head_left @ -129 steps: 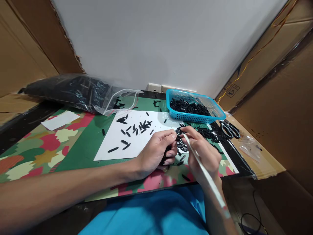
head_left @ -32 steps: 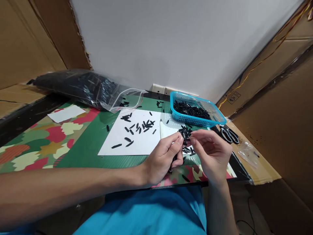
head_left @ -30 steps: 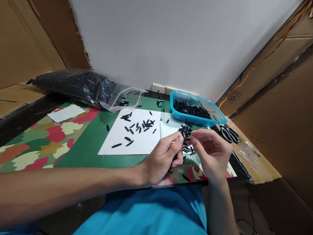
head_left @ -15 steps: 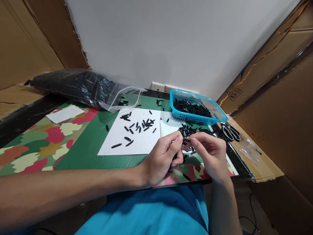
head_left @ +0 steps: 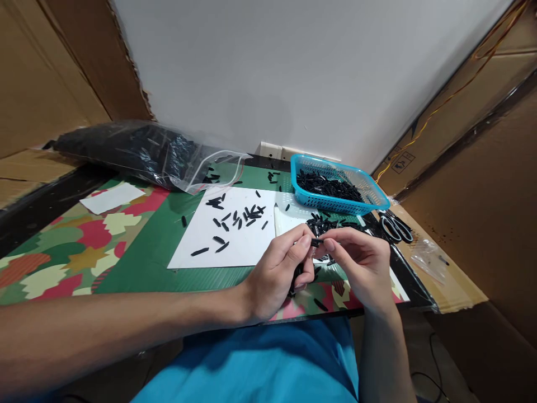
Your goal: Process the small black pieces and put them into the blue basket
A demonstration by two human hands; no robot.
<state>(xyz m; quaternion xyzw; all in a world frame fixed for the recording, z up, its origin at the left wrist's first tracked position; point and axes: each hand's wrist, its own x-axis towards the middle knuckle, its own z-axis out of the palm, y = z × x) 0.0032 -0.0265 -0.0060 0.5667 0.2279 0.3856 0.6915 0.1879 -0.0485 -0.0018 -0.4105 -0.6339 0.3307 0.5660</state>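
Note:
Between the fingertips of my two hands is a small, narrow black piece (head_left: 318,242), its kind too small to make out. My left hand (head_left: 285,263) is closed, with thumb and forefinger pinching the piece's left end; more black pieces (head_left: 295,280) show under its curled lower fingers. My right hand (head_left: 363,263) pinches the right end between thumb and forefinger. Just behind the hands lies a pile of similar black pieces (head_left: 325,224), partly hidden by them. Several more pieces (head_left: 247,215) are scattered over a white sheet (head_left: 184,252) to the left.
A blue basket (head_left: 331,202) of black pieces stands at the back right. Scissors (head_left: 392,226) and a small clear bag (head_left: 430,260) lie on the right. A large clear zip bag (head_left: 126,148) filled with black material rests at the back left, near a white card (head_left: 112,198).
Both hands stay close together over the table's front edge. The pinched black piece now sits straighter between the fingertips, and my fingers have shifted slightly.

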